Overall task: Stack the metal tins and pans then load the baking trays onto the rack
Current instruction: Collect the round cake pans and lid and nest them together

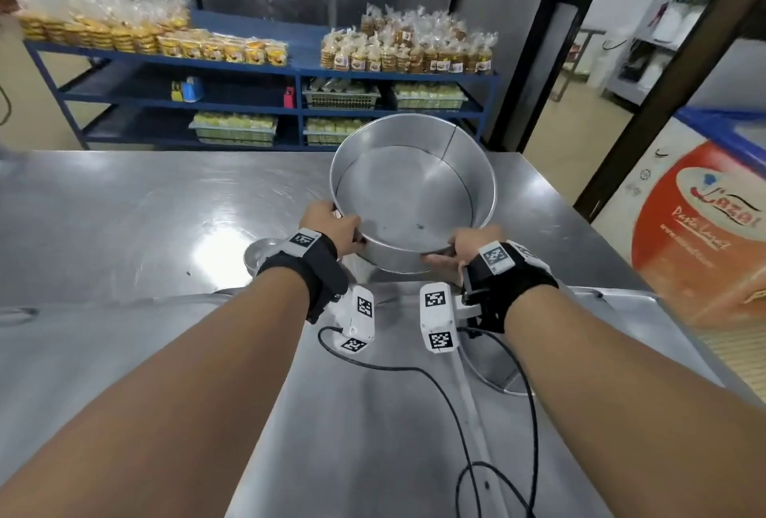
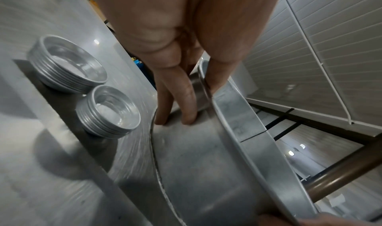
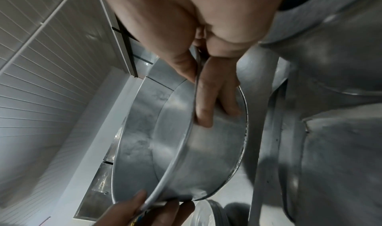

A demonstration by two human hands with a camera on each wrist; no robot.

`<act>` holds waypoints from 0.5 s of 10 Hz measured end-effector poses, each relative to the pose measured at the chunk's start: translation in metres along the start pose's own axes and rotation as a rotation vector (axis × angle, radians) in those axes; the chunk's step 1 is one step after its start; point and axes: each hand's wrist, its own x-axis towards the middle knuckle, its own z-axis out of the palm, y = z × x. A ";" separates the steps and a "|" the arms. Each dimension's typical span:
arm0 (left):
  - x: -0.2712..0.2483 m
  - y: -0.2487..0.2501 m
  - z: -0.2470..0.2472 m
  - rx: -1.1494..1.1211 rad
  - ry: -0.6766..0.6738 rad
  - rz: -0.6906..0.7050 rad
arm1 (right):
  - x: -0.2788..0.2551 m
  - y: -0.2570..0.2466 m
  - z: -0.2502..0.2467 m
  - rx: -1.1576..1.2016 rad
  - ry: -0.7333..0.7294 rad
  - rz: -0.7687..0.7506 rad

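Note:
A large round metal pan [image 1: 408,194] is held up over the steel table [image 1: 145,206], tilted so its open side faces me. My left hand [image 1: 331,223] grips its left rim, thumb inside [image 2: 219,76] and fingers [image 2: 186,102] on the outer wall. My right hand [image 1: 464,248] grips the near right rim the same way, fingers [image 3: 208,102] against the outer wall [image 3: 217,147]. Two stacks of small round tins [image 2: 66,64] [image 2: 109,112] stand on the table left of the pan. Another large round pan [image 3: 335,54] sits beside my right wrist.
A blue shelf unit [image 1: 269,82] with bagged baked goods and crates runs behind the table. An orange-printed chest freezer [image 1: 704,219] stands to the right. Cables [image 1: 476,414] trail from the wrist cameras over a flat metal tray [image 1: 373,434] in front of me.

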 end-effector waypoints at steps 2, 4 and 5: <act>0.044 -0.028 0.018 0.172 -0.013 -0.001 | 0.022 0.001 0.004 -0.274 -0.056 -0.129; 0.054 -0.047 0.030 0.214 0.016 -0.040 | 0.034 0.013 0.014 -0.307 -0.055 -0.143; 0.052 -0.054 0.036 0.160 0.034 -0.053 | 0.033 0.018 0.018 -0.316 -0.035 -0.127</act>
